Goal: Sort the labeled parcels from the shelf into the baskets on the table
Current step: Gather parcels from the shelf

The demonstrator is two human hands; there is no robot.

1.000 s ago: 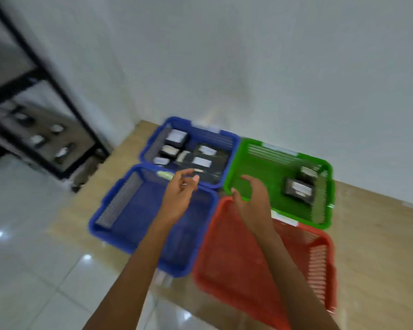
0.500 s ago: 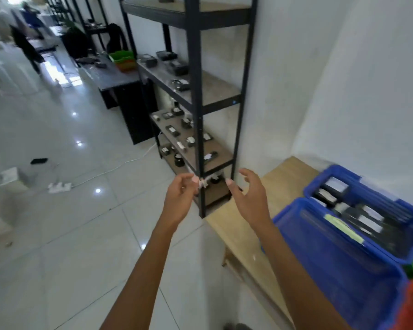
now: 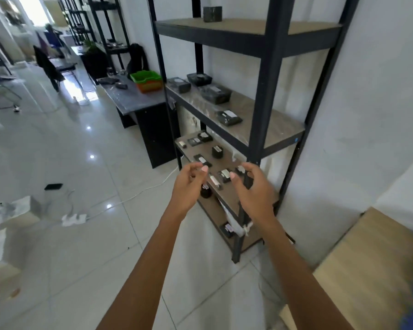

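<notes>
Shelf [image 3: 272, 125] | left hand [image 3: 187, 186], right hand [image 3: 253, 189]: fingers loosely apart, empty | parcels [image 3: 225, 174] just beyond them

parcel labels [image 3: 229, 113] blurred, nothing legible

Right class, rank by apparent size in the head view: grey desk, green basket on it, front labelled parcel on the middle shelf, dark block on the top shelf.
1. grey desk
2. green basket
3. labelled parcel and dark block: near alike, parcel perhaps slightly wider, so unranked.
The basket stands farther off, so likely bigger than it looks.
</notes>
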